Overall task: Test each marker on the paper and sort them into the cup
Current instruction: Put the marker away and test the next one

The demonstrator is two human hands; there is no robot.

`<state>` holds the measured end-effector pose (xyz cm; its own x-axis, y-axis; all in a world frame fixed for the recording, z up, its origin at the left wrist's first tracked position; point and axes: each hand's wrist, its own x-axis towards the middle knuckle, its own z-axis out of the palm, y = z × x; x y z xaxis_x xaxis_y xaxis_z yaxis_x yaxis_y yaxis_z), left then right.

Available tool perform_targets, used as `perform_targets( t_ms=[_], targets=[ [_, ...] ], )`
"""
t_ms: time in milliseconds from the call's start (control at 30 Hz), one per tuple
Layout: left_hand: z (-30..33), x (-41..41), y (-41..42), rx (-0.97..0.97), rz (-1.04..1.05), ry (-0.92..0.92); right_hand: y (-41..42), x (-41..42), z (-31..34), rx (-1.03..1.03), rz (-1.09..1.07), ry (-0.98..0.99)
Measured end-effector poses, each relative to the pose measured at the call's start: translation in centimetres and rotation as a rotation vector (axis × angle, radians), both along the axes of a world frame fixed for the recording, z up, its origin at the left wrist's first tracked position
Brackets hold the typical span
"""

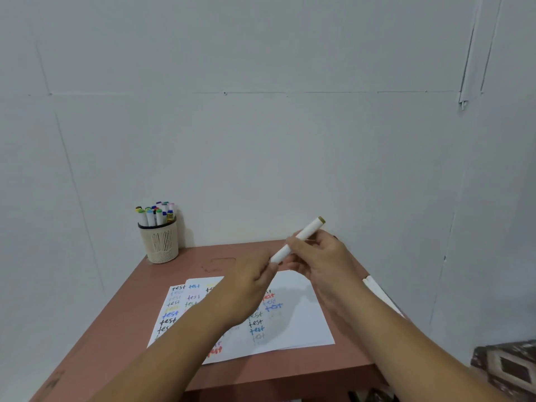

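**Both hands on one white marker above the test sheets**

While the right hand [322, 256] curls its fingers round the middle of a white marker [298, 239], the left hand [255, 281] pinches the marker's lower end, so each grip is closed on the same barrel. The marker is held in the air over the tabletop [290, 369], tilted, with its olive-green end cap [321, 219] pointing up and away to the right. Below the hands lie overlapping white sheets of paper [301, 326], covered with the word "test" written in many colours. At the far left corner of the reddish-brown tabletop, against the pale wall [261, 111], stands a beige slotted cup [161, 246] holding a cluster of upright markers [153, 214] with variously coloured caps. Another white object [377, 291] lies near the right edge, partly hidden by the right forearm.
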<state>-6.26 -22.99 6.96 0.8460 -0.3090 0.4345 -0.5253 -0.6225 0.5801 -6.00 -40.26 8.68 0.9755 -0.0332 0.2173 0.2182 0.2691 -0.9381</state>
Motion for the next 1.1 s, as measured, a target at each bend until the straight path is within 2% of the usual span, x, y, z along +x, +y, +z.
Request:
perform_targets(
  t_ms=[67,267,400,467,600,733,867,1100],
  targets=[
    [-0.3,-0.5,0.1,-0.114,-0.038,0.041,0.9,-0.2,-0.1,-0.066,-0.034,-0.038],
    [-0.5,-1.2,0.8,-0.200,-0.005,0.020,1.8,0.3,-0.4,-0.152,-0.049,-0.053],
    [-1.7,0.8,1.3,-0.404,0.124,0.197,1.5,1.3,-0.5,0.108,-0.048,0.049],
    [-2.9,2.5,2.3,-0.454,0.149,0.225,0.9,2.1,-1.4,0.165,-0.065,0.103],
    [-3.5,-0.4,1.8,-0.178,0.081,0.207,0.0,2.2,-4.6,-0.063,-0.060,0.089],
    [-6.0,0.0,1.9,-0.053,0.096,0.186,0.3,1.9,-7.1,-0.325,-0.080,0.085],
    [-6.8,0.8,1.8,-0.092,0.200,0.136,0.6,1.8,-7.8,-0.466,-0.057,0.074],
    [-7.2,1.7,1.6,-0.146,0.313,0.149,0.7,1.8,-8.0,-0.558,-0.016,0.046]
  ],
)
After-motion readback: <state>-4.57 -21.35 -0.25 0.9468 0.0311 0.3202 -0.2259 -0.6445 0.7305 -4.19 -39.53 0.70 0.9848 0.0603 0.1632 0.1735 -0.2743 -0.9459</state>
